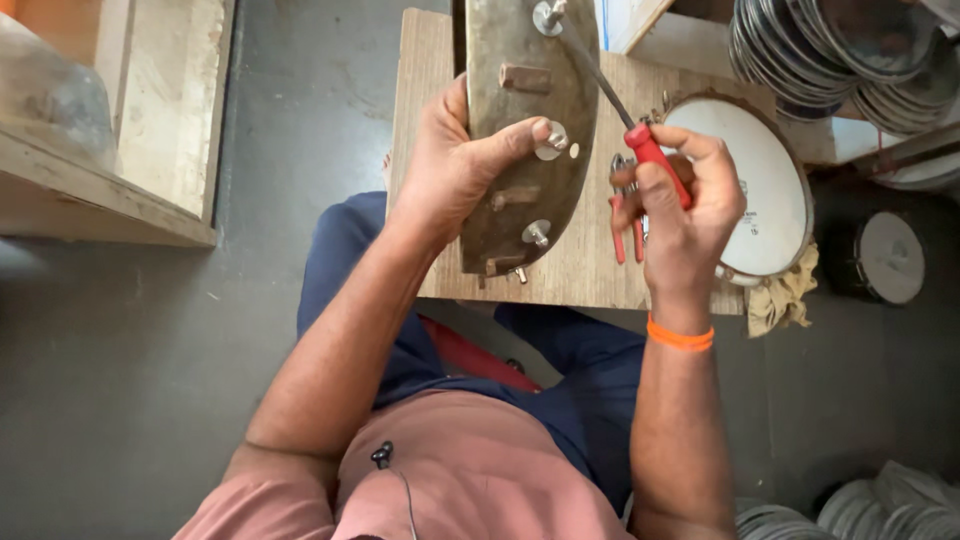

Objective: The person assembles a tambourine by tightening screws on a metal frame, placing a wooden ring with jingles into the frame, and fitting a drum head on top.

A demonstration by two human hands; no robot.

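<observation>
My left hand point(455, 160) grips a curved, dull metal drum shell point(520, 110) that stands on edge on a wooden board point(590, 250). The thumb presses on one of the shell's silver tension bolts point(551, 140). My right hand point(685, 195) holds a red-handled screwdriver point(655, 155); its long shaft reaches up-left to another bolt point(547, 16) near the shell's top. Red-handled pliers point(627, 225) lie on the board under my right hand. An orange band sits on my right wrist.
A round drum with a white skin point(765, 190) lies at the board's right on a yellowish cloth point(785, 300). Stacked metal rims point(850, 50) fill the top right, and more drums point(890, 255) sit right. A wooden frame point(150, 120) stands left on grey floor.
</observation>
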